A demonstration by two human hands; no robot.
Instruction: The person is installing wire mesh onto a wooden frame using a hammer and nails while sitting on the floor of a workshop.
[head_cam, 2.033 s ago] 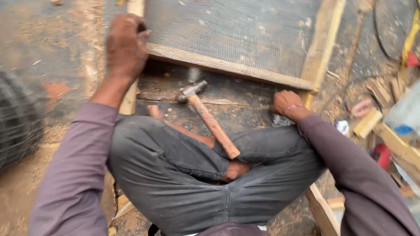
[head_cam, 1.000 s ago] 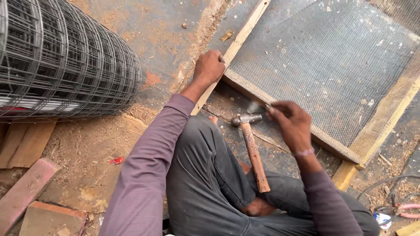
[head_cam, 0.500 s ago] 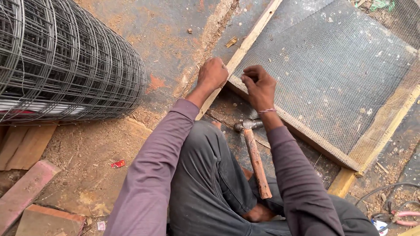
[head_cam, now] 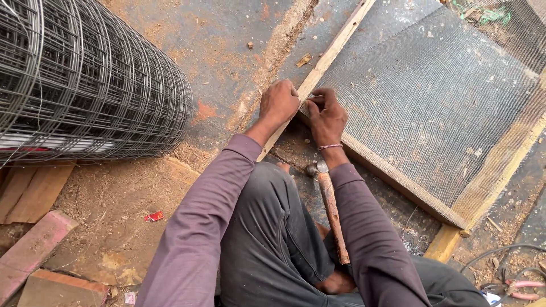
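wood and fine grey wire net make up the frame [head_cam: 333,54] that lies flat on the ground, from about 12 o'clock to 3 o'clock in the view. both hands meet at its near corner, a little above the middle. the left hand [head_cam: 278,103] is curled into a loose fist and rests on the wooden edge. the right hand [head_cam: 327,116] sits just beside it at 3 o'clock, touching it, with its fingertips pinched together on the wood; what they pinch is too small to see. a hammer [head_cam: 330,204] with a wooden handle lies on the ground between the knees, at 6 o'clock from the hands, and no hand holds it. a big roll of dark wire fence [head_cam: 85,79] lies at 10 o'clock. pink pliers [head_cam: 520,287] lie at 4 o'clock.
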